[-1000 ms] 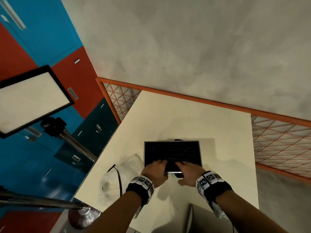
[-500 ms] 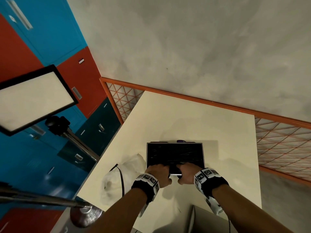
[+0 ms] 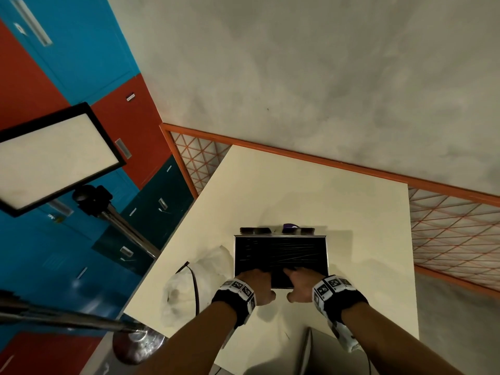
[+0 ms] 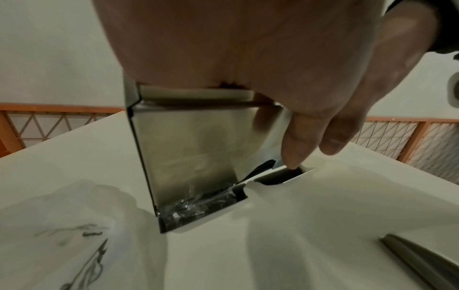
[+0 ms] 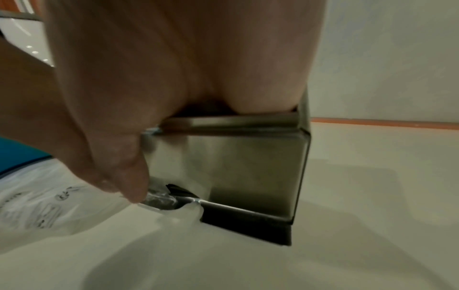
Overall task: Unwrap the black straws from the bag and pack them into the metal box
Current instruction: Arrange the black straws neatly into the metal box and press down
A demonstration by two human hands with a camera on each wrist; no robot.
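- Bag (image 3: 189, 288) lies crumpled on the table (image 3: 297, 190), far left.
- Left hand (image 3: 255, 284): I see fingers flat over the near rim of the metal box (image 3: 327, 255), pressing the black straws (image 3: 281, 253), thumb outside.
- Straws lie crosswise, left to right, just ahead of both hands.
- Right hand (image 3: 300, 284) mirrors it, equally close.

Both forearms reach forward side by side, the left hand (image 3: 254, 284) and right hand (image 3: 301, 284) palm-down and close together, fingers (image 3: 263, 272) stretched ahead, thumbs (image 3: 270, 295) pointing down.
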